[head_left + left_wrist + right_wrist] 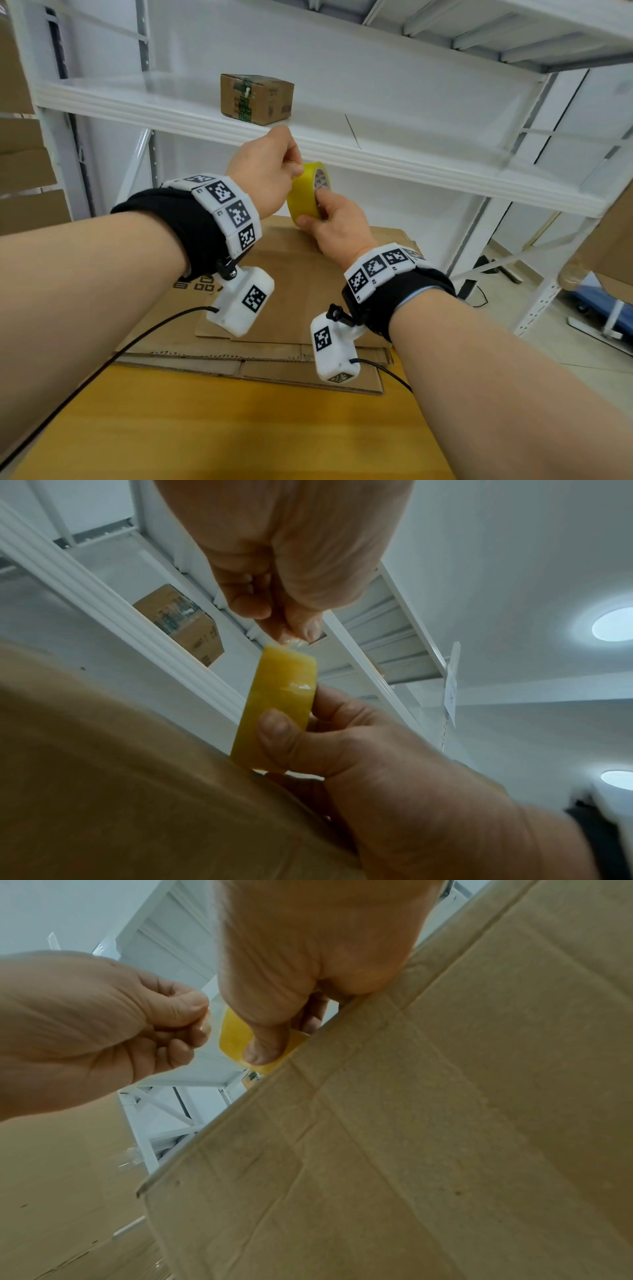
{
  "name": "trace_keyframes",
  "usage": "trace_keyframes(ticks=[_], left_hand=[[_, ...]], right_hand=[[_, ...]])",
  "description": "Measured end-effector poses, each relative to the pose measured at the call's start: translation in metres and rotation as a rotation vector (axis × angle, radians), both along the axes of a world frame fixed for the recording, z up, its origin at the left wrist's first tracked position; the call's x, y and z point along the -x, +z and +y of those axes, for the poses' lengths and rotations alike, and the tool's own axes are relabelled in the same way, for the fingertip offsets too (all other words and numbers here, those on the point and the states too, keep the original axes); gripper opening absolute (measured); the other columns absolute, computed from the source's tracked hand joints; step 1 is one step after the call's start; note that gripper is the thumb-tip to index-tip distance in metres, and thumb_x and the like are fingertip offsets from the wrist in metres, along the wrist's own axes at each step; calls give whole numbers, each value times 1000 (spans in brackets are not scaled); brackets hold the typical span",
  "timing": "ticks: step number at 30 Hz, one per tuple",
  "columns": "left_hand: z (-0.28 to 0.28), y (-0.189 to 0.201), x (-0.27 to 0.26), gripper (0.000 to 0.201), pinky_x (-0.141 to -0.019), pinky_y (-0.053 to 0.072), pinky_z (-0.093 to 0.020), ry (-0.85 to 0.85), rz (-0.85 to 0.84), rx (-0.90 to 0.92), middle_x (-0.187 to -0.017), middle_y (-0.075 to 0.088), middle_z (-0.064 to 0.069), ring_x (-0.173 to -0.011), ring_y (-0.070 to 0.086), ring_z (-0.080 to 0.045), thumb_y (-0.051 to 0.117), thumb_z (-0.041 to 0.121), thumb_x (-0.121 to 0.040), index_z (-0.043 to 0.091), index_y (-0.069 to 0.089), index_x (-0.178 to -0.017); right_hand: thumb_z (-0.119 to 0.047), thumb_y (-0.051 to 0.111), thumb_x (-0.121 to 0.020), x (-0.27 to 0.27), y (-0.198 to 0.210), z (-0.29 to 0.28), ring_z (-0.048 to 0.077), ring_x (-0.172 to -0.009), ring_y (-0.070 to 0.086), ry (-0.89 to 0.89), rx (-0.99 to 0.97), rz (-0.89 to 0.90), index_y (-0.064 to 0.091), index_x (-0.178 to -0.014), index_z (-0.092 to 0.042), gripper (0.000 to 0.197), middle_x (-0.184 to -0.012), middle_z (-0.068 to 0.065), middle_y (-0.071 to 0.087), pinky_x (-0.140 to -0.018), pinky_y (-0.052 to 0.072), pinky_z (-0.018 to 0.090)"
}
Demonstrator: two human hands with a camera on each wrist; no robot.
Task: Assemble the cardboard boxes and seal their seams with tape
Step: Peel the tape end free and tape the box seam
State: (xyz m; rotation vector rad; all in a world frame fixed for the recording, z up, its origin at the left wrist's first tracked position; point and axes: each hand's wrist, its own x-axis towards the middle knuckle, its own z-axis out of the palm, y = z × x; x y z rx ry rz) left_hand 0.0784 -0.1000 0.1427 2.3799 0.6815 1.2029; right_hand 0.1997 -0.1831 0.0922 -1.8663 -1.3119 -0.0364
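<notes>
Yellow tape roll (306, 192): we hold this translucent yellow ring of packing tape upright in the air, above the flattened brown cardboard boxes (291, 274) and below the front edge of the white metal shelf (411, 161).
Right hand (337, 224): we grip the roll from below and behind, thumb on the outer band, other fingers at the core side; the hand is closed around the roll.
Left hand (265, 173): we pinch the clear free end of the tape (291, 642) between thumb and fingertips at the top of the roll; the remaining fingers are curled in.
Key relation: the free end sits at the top rim of the roll, directly under our left hand, which is the nearer hand to it. The roll's axis runs roughly left to right, so the band faces us.
Step in hand: we judge this to be starting the tape, with the end only just lifted off the roll.
Next move: a peel would call for the left hand pulling away from the roll while the right lets it turn.
Flattened boxes: they lie stacked on the wooden table (205, 428), not yet assembled.
Background: a small printed brown carton (257, 99) stands on the shelf.
</notes>
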Motion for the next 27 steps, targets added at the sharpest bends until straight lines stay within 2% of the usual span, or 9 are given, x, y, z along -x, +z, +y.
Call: trace_keyframes(ticks=[11,13,15,18,20,22,24,27], left_hand=[[3,1,4,6,-74,50,-33,-85,-30,65,-84,60,3,-84,60,-19,59,19,-91,21,54,-89],[3,1,3,3,-72,50,-31,-71,-44,101,-85,62,1,-85,61,-19,57,19,-93,20,54,-94],[2,4,4,12,-70,51,-31,-62,-67,193,-86,66,-2,-84,64,-19,50,25,-97,19,49,-107],[4,12,6,30,-80,54,-39,-64,-56,330,-91,67,-3,-83,65,-18,50,40,-95,19,42,-116],[5,14,8,33,-82,53,-40,-63,62,297,-94,64,-2,-85,62,-19,59,40,-90,17,51,-111],[7,11,8,24,-84,53,-41,-45,165,214,-95,64,-1,-88,61,-19,69,31,-84,18,60,-102],[6,9,8,18,-83,53,-40,-12,191,144,-92,64,1,-89,62,-19,71,24,-82,19,63,-96],[3,10,7,10,-75,48,-33,40,222,11,-85,61,3,-87,59,-19,68,20,-85,17,63,-92]], right_hand=[[-25,70,-87,-1,0,1,32,-85,63,0,3,11,60,-97,-16,17,-89,5,63,-77,56,49],[-25,70,-87,-1,-1,2,32,-86,63,0,6,5,62,-101,-15,19,-93,7,66,-79,55,49],[-26,70,-87,-1,-1,1,30,-89,63,-1,15,-13,63,-103,-14,21,-96,8,67,-82,55,46],[-27,70,-88,0,-2,1,26,-94,62,3,19,-29,65,-109,-16,24,-101,5,68,-85,53,40],[-26,71,-87,0,-2,1,24,-95,62,9,17,-32,66,-109,-17,24,-102,4,69,-85,52,37],[-25,72,-86,1,-2,0,23,-92,62,13,16,-30,67,-104,-16,21,-97,4,69,-84,53,37],[-25,72,-85,1,-2,0,24,-89,63,12,13,-27,66,-101,-15,20,-93,4,69,-81,54,39],[-26,72,-85,1,-2,1,25,-85,64,7,7,-4,66,-100,-15,19,-90,5,68,-78,56,44]])
